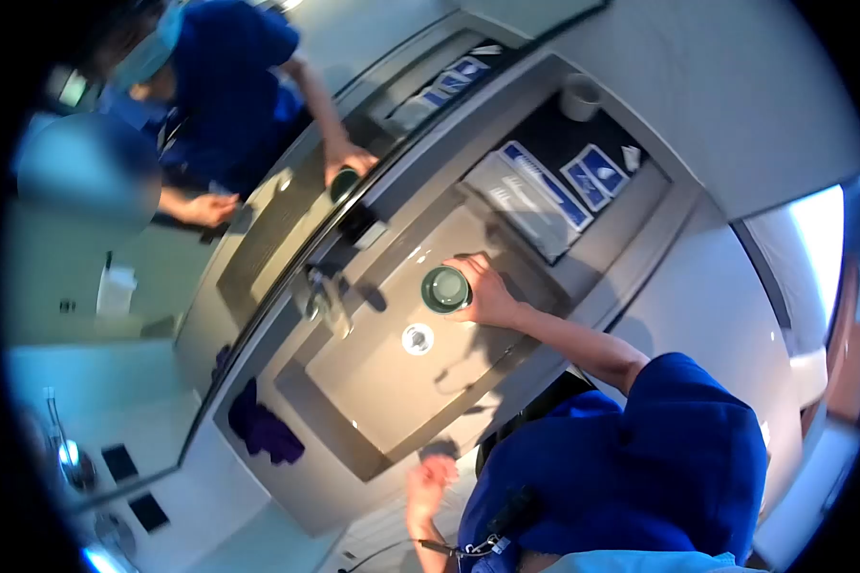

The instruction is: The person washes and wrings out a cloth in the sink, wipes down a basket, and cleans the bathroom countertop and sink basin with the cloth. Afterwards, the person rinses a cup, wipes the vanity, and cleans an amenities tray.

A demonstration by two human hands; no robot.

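Observation:
My right hand (pixel 487 291) reaches over the sink basin (pixel 382 372) with its fingers wrapped round the side of a dark green cup (pixel 446 289). I look down into the cup, where a pale round bottom shows. Below the cup, the round drain (pixel 418 339) sits in the basin floor. A metal faucet (pixel 329 304) juts out from the mirror side, apart from the cup. My left hand (pixel 432 482) hovers by the basin's near edge, its fingers loosely bent and partly apart, with nothing visible in it.
A large mirror (pixel 277 220) beyond the faucet reflects a person in blue. On the right counter, a dark tray (pixel 549 250) bears packaged combs or brushes (pixel 530 201), a blue-and-white packet (pixel 594 178) and a whitish cup (pixel 580 97). A purple cloth (pixel 265 428) lies on the left counter.

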